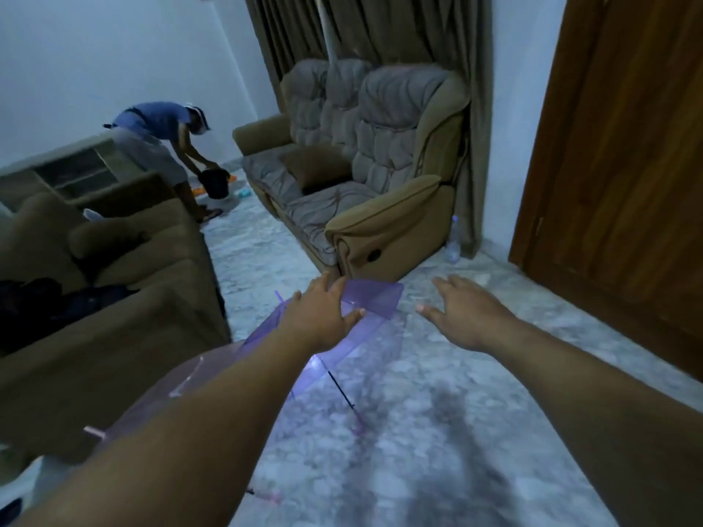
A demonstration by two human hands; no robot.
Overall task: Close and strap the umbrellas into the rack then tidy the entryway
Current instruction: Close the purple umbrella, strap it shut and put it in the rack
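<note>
**Two hands reaching over an open purple umbrella on the floor**

The clear purple umbrella [374, 300] lay open on the pale marble floor [437, 431], its canopy spreading from beside the brown sofa [114, 336] on the left toward the middle of the room. Thin dark ribs showed through the plastic. The left hand [321, 317] was stretched forward over the canopy's top, fingers spread and straight; this grip was open and closed around nothing, though whether it touched the plastic could not be told. The right hand [462, 313] hovered just beside the canopy's right edge, palm down, fingers extended, its grip likewise open and empty. Beyond stood a padded grey-and-tan loveseat [361, 176] before dark curtains [380, 32], with a wooden door [627, 146] at right. In the far corner a second person [159, 146] bent over a dark bucket [215, 182].
</note>
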